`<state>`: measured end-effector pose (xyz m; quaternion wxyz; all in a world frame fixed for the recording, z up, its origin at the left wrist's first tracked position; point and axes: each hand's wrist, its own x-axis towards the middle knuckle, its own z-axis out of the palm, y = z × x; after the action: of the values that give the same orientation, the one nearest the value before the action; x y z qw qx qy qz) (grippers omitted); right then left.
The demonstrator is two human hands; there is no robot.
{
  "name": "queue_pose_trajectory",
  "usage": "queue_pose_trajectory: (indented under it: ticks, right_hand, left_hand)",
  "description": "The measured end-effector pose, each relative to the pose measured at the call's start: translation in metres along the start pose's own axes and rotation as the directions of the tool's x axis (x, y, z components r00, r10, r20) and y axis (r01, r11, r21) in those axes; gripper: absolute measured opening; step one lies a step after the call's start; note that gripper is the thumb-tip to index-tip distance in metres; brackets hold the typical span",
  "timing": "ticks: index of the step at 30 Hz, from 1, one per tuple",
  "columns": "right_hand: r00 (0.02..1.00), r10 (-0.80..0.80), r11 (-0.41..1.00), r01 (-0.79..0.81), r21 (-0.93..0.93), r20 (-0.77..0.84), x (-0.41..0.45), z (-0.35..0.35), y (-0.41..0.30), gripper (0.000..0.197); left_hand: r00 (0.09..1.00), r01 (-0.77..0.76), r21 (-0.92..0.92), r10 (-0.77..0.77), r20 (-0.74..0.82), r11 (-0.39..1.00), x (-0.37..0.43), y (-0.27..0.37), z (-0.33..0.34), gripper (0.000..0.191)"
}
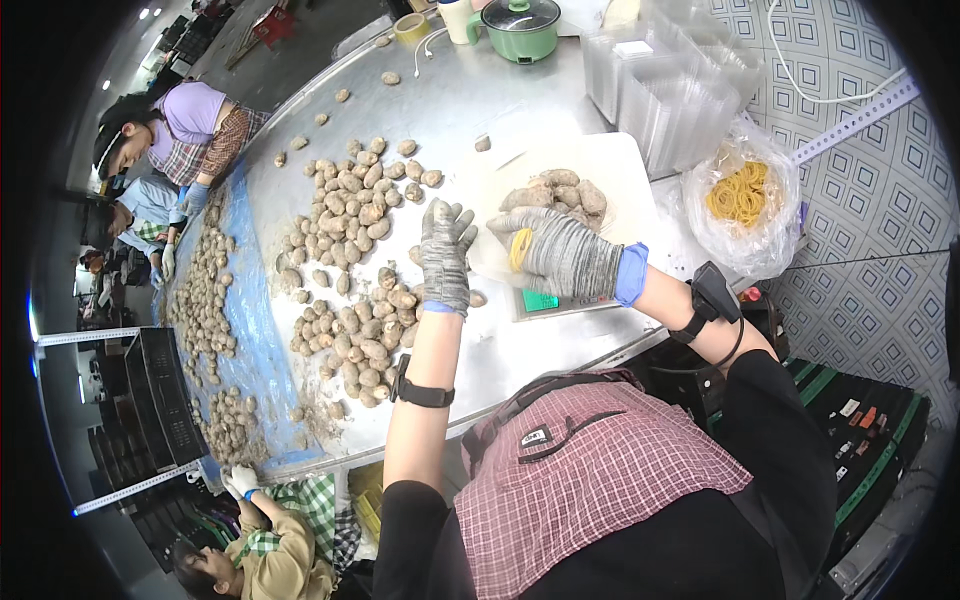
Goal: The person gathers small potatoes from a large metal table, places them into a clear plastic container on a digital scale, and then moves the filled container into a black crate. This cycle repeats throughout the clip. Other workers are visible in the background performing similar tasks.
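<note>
My left hand (pixel 447 259), in a grey knit glove, is above the metal table beside the heaps of small brown taro-like tubers (pixel 349 199). Its fingers are slightly apart, and no object shows in them. My right hand (pixel 566 255), gloved alike, reaches over the near side of a white tray (pixel 630 169). Yellow rubber bands (pixel 520 249) loop around one of its fingers. Larger tubers (pixel 559 193) lie in that tray, just beyond the fingers; whether the hand grips anything is hidden. The tray rests on a digital scale (pixel 540 301) with a lit green display.
Clear plastic containers (pixel 675 105) stand stacked at the back right, near a bag of yellow rubber bands (pixel 739 193). A green electric pot (pixel 519 30) and a tape roll (pixel 412 28) sit at the far edge. Blue sheeting (pixel 259 300) holds more tubers; three co-workers are around the table.
</note>
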<state>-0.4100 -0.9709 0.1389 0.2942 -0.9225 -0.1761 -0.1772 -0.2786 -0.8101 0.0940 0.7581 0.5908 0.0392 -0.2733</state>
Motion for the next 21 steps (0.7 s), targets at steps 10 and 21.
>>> queue_pose_trajectory:
  ticks: [10,21]
  right_hand:
    - [0.608,0.473,0.841,-0.095,0.532,-0.638,-0.069,-0.081,0.000,0.030]
    - [0.556,0.831,0.442,-0.627,0.641,-0.029,-0.098,-0.029,0.058,0.031]
  left_hand:
    - [0.815,-0.578,0.463,0.497,0.297,0.672,-0.016,0.003,0.022,0.071]
    - [0.973,0.099,0.328,-0.160,0.166,0.939,-0.055,-0.040,-0.002,0.050]
